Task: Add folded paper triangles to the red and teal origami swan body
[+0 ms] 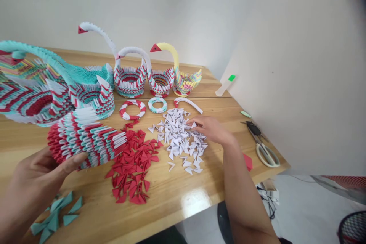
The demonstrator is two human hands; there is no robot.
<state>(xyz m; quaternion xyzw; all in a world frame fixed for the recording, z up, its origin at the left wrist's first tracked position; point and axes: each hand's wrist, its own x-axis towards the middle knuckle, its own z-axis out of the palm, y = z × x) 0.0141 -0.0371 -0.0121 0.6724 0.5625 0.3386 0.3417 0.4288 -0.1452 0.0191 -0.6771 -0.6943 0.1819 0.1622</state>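
My left hand [42, 171] is wrapped round the base of a swan body of folded paper pieces [88, 141], striped red, white and teal. It is held tilted above the table, its pointed tail towards the right. My right hand [211, 129] reaches into the pile of white paper triangles [183, 137], with a white paper triangle [193, 125] between its thumb and fingers. Beside that pile lie red paper triangles [134, 164]. Several teal paper triangles [54, 213] are scattered below my left hand.
Finished paper swans stand along the back, among them a yellow-necked swan [187, 80]. A red-white ring [132, 117], a teal-white ring [157, 110] and a white neck piece [188, 101] lie before them. Scissors [267, 154] rest at the table's right edge, beside the wall.
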